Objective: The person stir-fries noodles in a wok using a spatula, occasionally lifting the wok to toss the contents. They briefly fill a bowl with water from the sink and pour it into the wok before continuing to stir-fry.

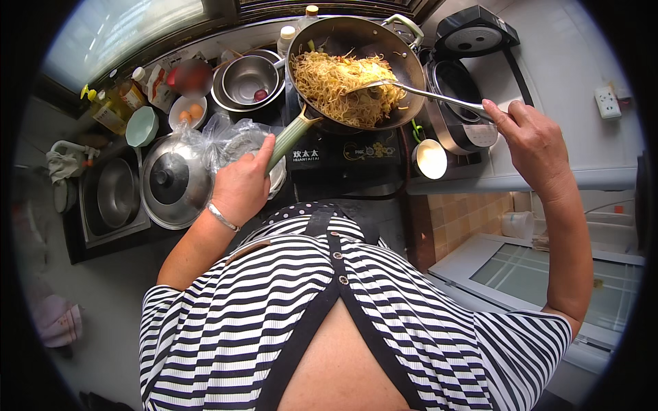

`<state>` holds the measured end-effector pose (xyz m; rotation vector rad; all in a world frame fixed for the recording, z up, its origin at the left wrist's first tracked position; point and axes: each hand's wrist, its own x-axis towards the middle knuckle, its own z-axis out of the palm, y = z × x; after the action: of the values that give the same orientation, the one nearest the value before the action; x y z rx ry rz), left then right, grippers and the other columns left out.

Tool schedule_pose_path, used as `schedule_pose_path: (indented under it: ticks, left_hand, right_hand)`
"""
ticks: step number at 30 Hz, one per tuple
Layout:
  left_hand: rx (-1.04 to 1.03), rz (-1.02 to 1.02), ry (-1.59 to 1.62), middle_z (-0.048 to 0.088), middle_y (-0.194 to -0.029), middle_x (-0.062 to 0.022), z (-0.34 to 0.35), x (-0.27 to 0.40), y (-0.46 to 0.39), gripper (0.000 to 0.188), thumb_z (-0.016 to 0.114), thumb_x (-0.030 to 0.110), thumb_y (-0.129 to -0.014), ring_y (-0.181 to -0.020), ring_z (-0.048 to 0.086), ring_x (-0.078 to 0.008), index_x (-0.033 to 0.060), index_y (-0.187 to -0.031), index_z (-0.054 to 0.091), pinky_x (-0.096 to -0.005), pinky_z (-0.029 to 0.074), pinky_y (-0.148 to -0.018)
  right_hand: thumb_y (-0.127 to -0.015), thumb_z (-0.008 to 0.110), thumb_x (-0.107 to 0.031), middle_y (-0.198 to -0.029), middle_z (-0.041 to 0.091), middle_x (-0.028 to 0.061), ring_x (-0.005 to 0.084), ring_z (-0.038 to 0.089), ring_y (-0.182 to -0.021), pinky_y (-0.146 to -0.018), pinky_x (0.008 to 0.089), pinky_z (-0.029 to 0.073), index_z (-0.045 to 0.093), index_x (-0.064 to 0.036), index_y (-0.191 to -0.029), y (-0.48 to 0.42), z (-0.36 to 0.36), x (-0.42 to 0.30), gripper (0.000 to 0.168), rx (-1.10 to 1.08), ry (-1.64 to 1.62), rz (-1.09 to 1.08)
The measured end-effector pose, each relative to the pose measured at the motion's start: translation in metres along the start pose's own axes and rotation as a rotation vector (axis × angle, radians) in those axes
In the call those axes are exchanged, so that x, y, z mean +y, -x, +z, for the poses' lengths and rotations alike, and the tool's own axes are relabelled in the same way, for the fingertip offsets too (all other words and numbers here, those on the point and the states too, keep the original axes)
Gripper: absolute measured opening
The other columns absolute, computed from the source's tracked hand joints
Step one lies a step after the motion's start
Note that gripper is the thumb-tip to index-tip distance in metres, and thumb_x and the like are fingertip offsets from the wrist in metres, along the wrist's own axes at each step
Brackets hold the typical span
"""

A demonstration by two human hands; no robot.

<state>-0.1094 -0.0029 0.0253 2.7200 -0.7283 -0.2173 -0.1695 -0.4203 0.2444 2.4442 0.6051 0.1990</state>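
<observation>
A dark wok (411,110) with a green handle and a loop handle at its far side sits over a black gas stove (342,154). Inside lies a heap of fried noodles (339,87) with bits of vegetable. My left hand (242,180), a silver bracelet on its wrist, grips the wok's green handle (290,138), index finger along it. My right hand (534,138) holds a metal spatula (437,95) by the end of its handle; the blade rests among the noodles, partly covered by them.
Left of the stove are a glass pot lid (177,205), plastic bags (216,138), nested metal pans (239,77), a bowl of eggs (175,109), a pale green bowl (142,127) and a sink (115,192). On the right are an open rice cooker (437,123) and a small cup (431,159).
</observation>
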Motion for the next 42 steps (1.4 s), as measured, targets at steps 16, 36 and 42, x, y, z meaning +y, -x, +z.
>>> schedule_pose_path:
  ticks: [16, 36, 42]
  left_hand:
    - [0.0, 0.032, 0.004, 0.067, -0.095, -0.0188, 0.005, -0.008, 0.0, 0.076, 0.067, 0.014, -0.085, -0.077, 0.069, -0.0397, 0.0147, -0.155, 0.039, -0.0494, 0.056, -0.07]
    - [0.022, 0.003, 0.053, 0.065, -0.093, -0.0169, 0.005, -0.006, 0.0, 0.078, 0.067, 0.008, -0.081, -0.076, 0.067, -0.039, 0.016, -0.155, 0.042, -0.0481, 0.055, -0.069]
    - [0.024, -0.009, 0.05, 0.066, -0.093, -0.0159, 0.0, -0.003, 0.0, 0.077, 0.067, 0.008, -0.081, -0.077, 0.067, -0.0388, 0.017, -0.153, 0.045, -0.048, 0.056, -0.07]
  right_hand:
    - [-0.089, 0.066, -0.013, -0.089, 0.062, 0.0038, 0.017, 0.065, -0.077, -0.056, 0.0291, 0.053, 0.067, -0.011, -0.125, -0.078, 0.053, -0.1, 0.036, -0.021, 0.273, 0.096]
    - [-0.099, 0.056, -0.023, -0.069, 0.064, 0.0104, 0.018, 0.055, -0.053, -0.051, 0.0356, 0.046, 0.074, -0.001, -0.112, -0.074, 0.114, 0.079, 0.031, -0.722, -0.765, 0.579]
    - [-0.103, 0.057, -0.028, -0.058, 0.05, -0.0007, 0.0091, 0.043, -0.044, -0.039, 0.029, 0.032, 0.067, -0.004, -0.092, -0.079, 0.199, 0.048, 0.028, -0.741, -1.291, 0.507]
